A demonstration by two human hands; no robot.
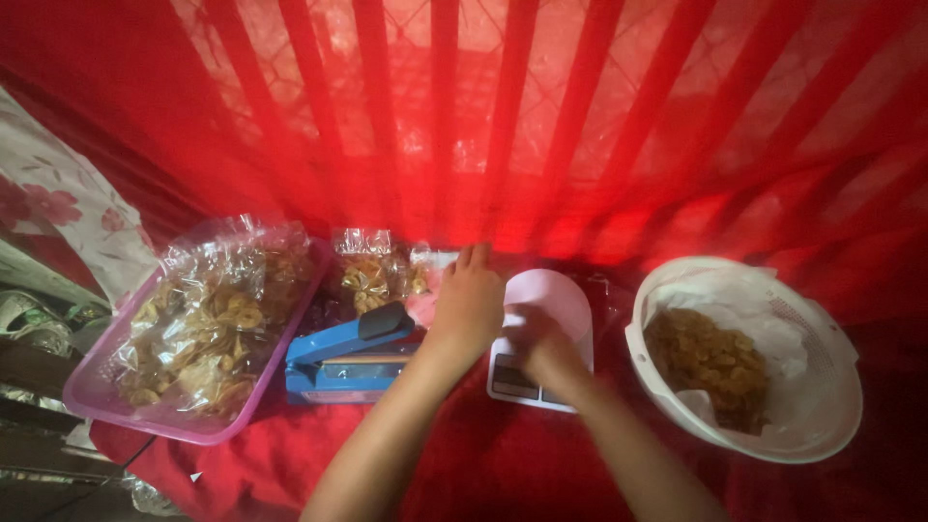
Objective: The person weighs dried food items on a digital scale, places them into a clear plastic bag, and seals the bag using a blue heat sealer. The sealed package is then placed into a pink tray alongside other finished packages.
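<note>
I log my left hand (468,302) lying flat, fingers together and pointing to twelve o'clock, palm down just left of the scale (541,338) — whether it presses anything beneath I cannot tell. My right hand (535,340) rests on the scale's pale pink round pan, fingers curled; blur hides whether they pinch something. The scale sits at centre on the red cloth (483,464), its white display end toward six o'clock. At nine o'clock from it, touching my left wrist, a blue heat sealer (350,356) with a dark handle. Beyond the sealer, toward eleven o'clock, small clear bags of chips (372,273). Further at nine o'clock — a pink tray (174,425) heaped with bagged chips. At three o'clock, well apart, a white basket (822,406) lined with paper, holding loose chips.
</note>
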